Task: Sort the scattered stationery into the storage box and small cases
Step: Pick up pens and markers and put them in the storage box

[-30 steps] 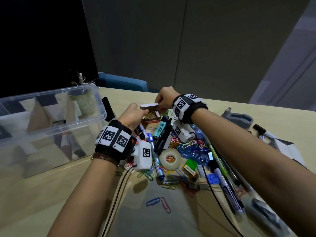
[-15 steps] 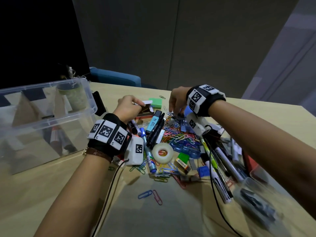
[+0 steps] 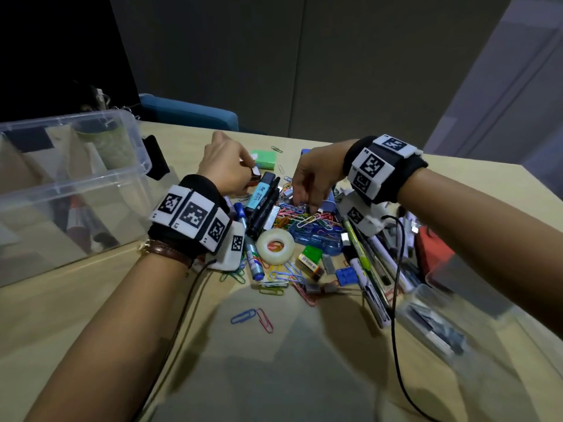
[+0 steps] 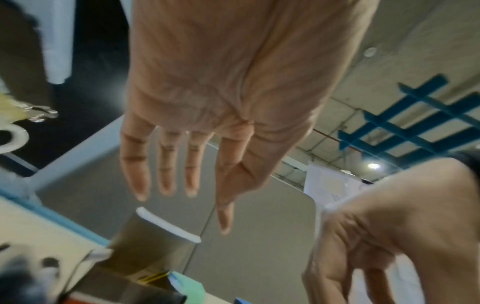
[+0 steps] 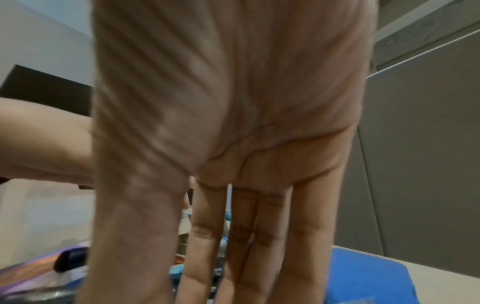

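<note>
While the clear storage box (image 3: 91, 178) sits at the left side of the table (image 3: 91, 315), its near rim just beside the left forearm, the scattered stationery lies heaped at the middle. The left hand (image 3: 227, 166) hovers at the far left edge of the heap, over a small brown case (image 3: 254, 176); in the left wrist view its fingers (image 4: 166, 164) hang straight and loosely spread, holding nothing. The right hand (image 3: 313, 175) reaches down into the coloured paper clips (image 3: 301, 219), its fingers (image 5: 205, 246) straight and close together in the right wrist view; whether the tips touch or pinch a clip cannot be told. Between the hands lie a light-blue highlighter (image 3: 259, 193) and dark markers. A tape roll (image 3: 275, 246) lies just in front of the clips, near a blue stapler (image 3: 316, 239). Pens run along the heap's right edge under the right forearm. Bare tabletop lies toward the person, with two stray clips (image 3: 253, 318) on it.
</note>
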